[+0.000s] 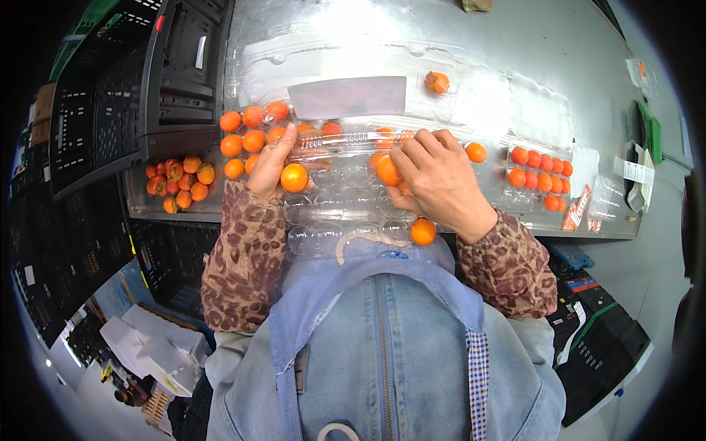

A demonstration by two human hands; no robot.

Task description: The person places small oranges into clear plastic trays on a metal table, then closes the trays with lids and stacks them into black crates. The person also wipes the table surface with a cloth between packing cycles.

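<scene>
A clear plastic clamshell tray (331, 204) with round cups lies in front of me, overhanging the table's front edge. At its left side my left hand (273, 162) grips the plastic, thumb up and some fingers seen through it. A persimmon (294, 177) sits against that hand. My right hand (438, 179) has its fingers around another persimmon (389, 170) over the tray's right half. A further persimmon (423, 231) rests in the near right corner cup. Behind the tray's folded edge, more persimmons (332, 130) show partly through the plastic.
Several persimmons stand in rows (253, 141) at left, beside a loose pile (182, 179) and a black crate (182, 71). A clear lid with a pale label (347, 97) lies behind. One persimmon (437, 82) sits beyond; a filled tray (538, 176) is at right.
</scene>
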